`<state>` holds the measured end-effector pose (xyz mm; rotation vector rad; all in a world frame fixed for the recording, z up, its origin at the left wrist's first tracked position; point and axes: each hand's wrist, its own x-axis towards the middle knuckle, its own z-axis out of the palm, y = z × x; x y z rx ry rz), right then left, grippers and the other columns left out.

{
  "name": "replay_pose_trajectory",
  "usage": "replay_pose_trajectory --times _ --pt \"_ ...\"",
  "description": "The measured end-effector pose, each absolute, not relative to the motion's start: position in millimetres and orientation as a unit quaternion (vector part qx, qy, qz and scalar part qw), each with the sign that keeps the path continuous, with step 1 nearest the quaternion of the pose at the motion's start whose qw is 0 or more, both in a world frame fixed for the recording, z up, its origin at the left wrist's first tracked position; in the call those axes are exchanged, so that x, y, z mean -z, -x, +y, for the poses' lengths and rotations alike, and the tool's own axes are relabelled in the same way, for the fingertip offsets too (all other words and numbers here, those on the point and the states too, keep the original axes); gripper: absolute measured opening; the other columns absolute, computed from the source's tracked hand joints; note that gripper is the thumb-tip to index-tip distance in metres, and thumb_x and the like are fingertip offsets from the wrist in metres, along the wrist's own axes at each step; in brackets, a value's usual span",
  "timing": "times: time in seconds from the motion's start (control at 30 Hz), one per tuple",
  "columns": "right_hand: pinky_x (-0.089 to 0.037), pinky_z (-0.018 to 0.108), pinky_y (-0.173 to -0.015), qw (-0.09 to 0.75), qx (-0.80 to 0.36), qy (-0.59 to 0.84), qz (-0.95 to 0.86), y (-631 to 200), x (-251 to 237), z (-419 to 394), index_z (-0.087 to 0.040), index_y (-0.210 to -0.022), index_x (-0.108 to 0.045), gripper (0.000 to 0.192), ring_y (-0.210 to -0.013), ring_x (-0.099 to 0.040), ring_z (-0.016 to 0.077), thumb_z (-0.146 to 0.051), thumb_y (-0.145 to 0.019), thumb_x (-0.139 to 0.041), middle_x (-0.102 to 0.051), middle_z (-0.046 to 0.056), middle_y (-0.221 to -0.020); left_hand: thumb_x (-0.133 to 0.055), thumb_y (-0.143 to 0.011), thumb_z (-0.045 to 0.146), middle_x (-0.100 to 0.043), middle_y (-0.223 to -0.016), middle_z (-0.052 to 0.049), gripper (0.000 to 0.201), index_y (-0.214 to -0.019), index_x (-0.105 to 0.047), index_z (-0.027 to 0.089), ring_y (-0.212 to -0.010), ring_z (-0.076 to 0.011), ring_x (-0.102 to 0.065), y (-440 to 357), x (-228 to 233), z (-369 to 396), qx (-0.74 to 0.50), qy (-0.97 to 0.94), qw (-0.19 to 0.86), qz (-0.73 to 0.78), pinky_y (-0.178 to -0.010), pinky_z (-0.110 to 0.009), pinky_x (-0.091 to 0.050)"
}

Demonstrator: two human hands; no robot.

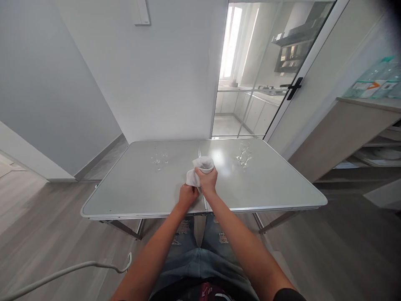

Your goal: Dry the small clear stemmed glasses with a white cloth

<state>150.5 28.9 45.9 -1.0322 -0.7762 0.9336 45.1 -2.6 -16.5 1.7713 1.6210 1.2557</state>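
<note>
Right hand (208, 179) clasping a white cloth (194, 177) above the middle of a grey table (125, 184), left hand (188, 195) curled below, its hold hidden, left glassware (165, 158) and right glassware (239, 158) flanking both, glazed door (308, 62) beyond

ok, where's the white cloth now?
Head view, centre: the white cloth is in the right hand, over the tabletop seam, between the two clear glassware clusters.

The cloth (193, 178) looks matt, the clear glasses (244, 162) glossy, and the smooth tabletop (140, 188) shiny with a metallic rim (266, 208).
</note>
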Motion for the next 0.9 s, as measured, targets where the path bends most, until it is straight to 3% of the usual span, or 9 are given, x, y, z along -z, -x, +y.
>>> replay_pose_trajectory --times 0.07,0.23,0.3,0.4,0.6,0.73,0.8,0.9 --pt "-0.053 0.028 -0.066 0.691 -0.465 0.422 -0.358 -160.2 -47.7 30.2 -0.018 -0.092 -0.068 0.041 -0.077 -0.066 0.0185 -0.032 -0.056 -0.085 -0.074 0.004 -0.088 -0.058 -0.068 0.024 -0.049 -0.049 -0.004 0.024 -0.050 -0.044 0.021 -0.052 -0.0153 -0.048 -43.5 13.7 -2.5 -0.462 -0.636 0.261 0.560 -0.055 -0.028 -0.026" --pt "-0.052 0.027 -0.059 0.621 -0.628 0.284 -0.373 -172.3 -41.0 29.0 -0.018 -0.090 -0.070 0.037 -0.064 -0.062 0.0159 -0.036 -0.061 -0.084 -0.071 0.001 -0.078 -0.057 -0.071 0.038 -0.053 -0.047 -0.001 0.026 -0.055 -0.051 0.018 -0.040 -0.0096 -0.043 -38.3 8.3 -1.9 -0.449 -0.571 0.518 0.452 -0.044 -0.023 -0.028" --pt "-0.052 0.027 -0.057 0.603 -0.648 0.272 -0.378 -167.8 -35.0 26.3 -0.018 -0.087 -0.070 0.036 -0.061 -0.061 0.0148 -0.035 -0.059 -0.086 -0.070 0.001 -0.075 -0.059 -0.070 0.043 -0.053 -0.047 0.000 0.028 -0.060 -0.053 0.018 -0.037 -0.0090 -0.042 -38.3 8.1 -2.2 -0.465 -0.527 0.572 0.423 -0.040 -0.022 -0.028" --pt "-0.052 0.025 -0.057 0.601 -0.633 0.300 -0.385 -156.0 -25.1 21.6 -0.017 -0.080 -0.069 0.037 -0.061 -0.061 0.0139 -0.033 -0.055 -0.090 -0.070 0.000 -0.073 -0.063 -0.070 0.050 -0.050 -0.044 0.002 0.033 -0.067 -0.055 0.018 -0.035 -0.0082 -0.040 -40.2 10.2 -2.8 -0.519 -0.486 0.562 0.423 -0.037 -0.022 -0.027" --pt "-0.053 0.025 -0.059 0.613 -0.642 0.290 -0.358 -152.5 -11.5 18.1 -0.018 -0.079 -0.067 0.038 -0.065 -0.064 0.0151 -0.038 -0.058 -0.091 -0.071 0.000 -0.074 -0.068 -0.073 0.052 -0.050 -0.043 0.002 0.040 -0.060 -0.052 0.018 -0.037 -0.0083 -0.043 -42.1 13.5 -2.0 -0.498 -0.529 0.531 0.436 -0.037 -0.021 -0.032" --pt "-0.053 0.025 -0.056 0.641 -0.644 0.276 -0.314 -156.5 -12.3 26.6 -0.018 -0.084 -0.067 0.036 -0.064 -0.065 0.0150 -0.040 -0.065 -0.089 -0.071 0.001 -0.076 -0.075 -0.072 0.044 -0.068 -0.077 -0.004 0.037 -0.093 -0.061 0.016 -0.062 -0.0156 -0.061 -42.1 9.5 1.2 -0.542 -0.532 0.518 0.393 -0.051 -0.026 -0.051" --pt "-0.054 0.026 -0.057 0.667 -0.631 0.270 -0.289 -156.8 -12.6 32.7 -0.019 -0.087 -0.067 0.035 -0.065 -0.065 0.0147 -0.041 -0.068 -0.087 -0.072 0.001 -0.079 -0.076 -0.071 0.039 -0.068 -0.100 -0.007 0.047 -0.109 -0.058 0.018 -0.083 -0.0197 -0.064 -42.1 8.5 2.1 -0.554 -0.555 0.494 0.375 -0.060 -0.028 -0.056" --pt "-0.055 0.027 -0.059 0.670 -0.632 0.274 -0.277 -156.7 -8.7 39.4 -0.019 -0.089 -0.067 0.036 -0.065 -0.066 0.0151 -0.045 -0.071 -0.085 -0.072 0.000 -0.080 -0.069 -0.081 0.033 -0.062 -0.114 -0.010 0.040 -0.114 -0.054 0.018 -0.098 -0.0217 -0.061 -42.7 10.2 1.8 -0.540 -0.605 0.437 0.389 -0.072 -0.032 -0.058"
